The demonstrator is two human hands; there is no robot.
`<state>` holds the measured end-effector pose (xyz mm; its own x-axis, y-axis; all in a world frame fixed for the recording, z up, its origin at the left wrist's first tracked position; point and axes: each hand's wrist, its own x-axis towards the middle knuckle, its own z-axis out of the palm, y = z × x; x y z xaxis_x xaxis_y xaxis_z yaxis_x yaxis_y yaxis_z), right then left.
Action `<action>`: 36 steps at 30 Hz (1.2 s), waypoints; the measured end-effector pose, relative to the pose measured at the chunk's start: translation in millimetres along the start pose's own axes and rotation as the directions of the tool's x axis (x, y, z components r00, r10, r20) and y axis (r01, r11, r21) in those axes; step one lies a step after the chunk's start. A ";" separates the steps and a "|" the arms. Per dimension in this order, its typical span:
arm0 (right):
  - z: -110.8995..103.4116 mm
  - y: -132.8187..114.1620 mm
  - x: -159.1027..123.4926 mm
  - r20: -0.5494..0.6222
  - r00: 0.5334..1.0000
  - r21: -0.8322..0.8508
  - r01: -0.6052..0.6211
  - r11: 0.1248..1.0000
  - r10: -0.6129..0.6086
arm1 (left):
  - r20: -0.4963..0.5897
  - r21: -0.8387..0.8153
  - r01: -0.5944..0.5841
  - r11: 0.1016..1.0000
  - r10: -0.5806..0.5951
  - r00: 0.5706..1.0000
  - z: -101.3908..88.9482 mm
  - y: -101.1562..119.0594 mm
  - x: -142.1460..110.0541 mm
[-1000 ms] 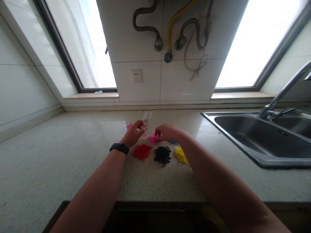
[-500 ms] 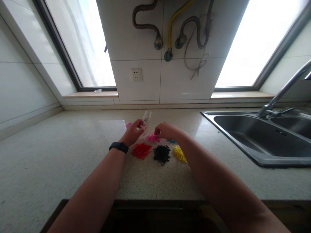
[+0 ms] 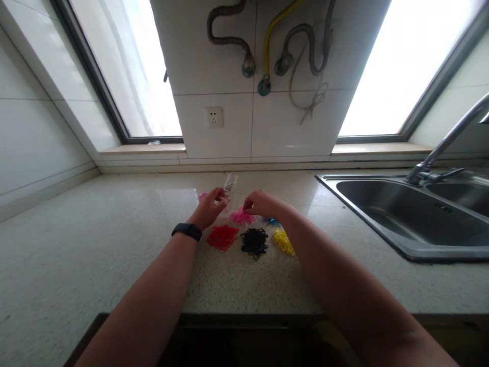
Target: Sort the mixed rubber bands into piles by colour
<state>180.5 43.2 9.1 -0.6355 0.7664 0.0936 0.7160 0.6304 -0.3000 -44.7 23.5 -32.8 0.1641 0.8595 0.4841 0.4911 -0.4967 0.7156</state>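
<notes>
A small clear plastic bag [image 3: 230,183] with print near its top is pinched in my left hand [image 3: 212,206], which wears a black wristband. My right hand [image 3: 263,203] has its fingertips closed together at the right side of a pile of pink rubber bands [image 3: 241,217]; how many bands they pinch is too small to see. Nearer to me lie a pile of red rubber bands [image 3: 222,237], one of black rubber bands [image 3: 254,241] and one of yellow rubber bands [image 3: 282,241], partly behind my right forearm. Some blue rubber bands [image 3: 271,221] show beside my right wrist.
Another bit of pink [image 3: 202,195] lies behind my left hand. A steel sink [image 3: 385,219] with a tap [image 3: 424,171] is set into the speckled countertop [image 3: 126,239] on the right. Hoses [image 3: 229,40] and a power socket [image 3: 214,117] are on the tiled wall.
My right hand has shifted very slightly at the pink pile, and more of the blue bands shows beside the wrist. My left hand keeps its hold on the bag.
</notes>
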 end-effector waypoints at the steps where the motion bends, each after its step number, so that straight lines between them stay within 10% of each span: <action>1: -0.3 0.9 -0.1 -0.008 1.000 0.019 0.003 1.000 -0.003 | -0.001 0.000 0.002 1.000 -0.002 1.000 -0.1 -0.5 0.1; 18: -7.0 16.3 0.6 -0.132 0.991 0.384 0.022 0.923 0.032 | -0.017 0.011 0.009 1.000 -0.009 1.000 -1.0 -6.0 1.6; 36: -28.1 9.7 -3.7 -0.336 0.900 0.801 0.118 0.587 0.277 | 0.055 0.124 -0.094 0.988 0.088 0.995 -4.1 -9.8 -1.0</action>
<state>198.0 49.9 32.6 -0.2767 0.9061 0.3200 0.1142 0.3617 -0.9253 -53.1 27.0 -38.2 0.2537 0.8178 0.5166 0.5757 -0.5568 0.5988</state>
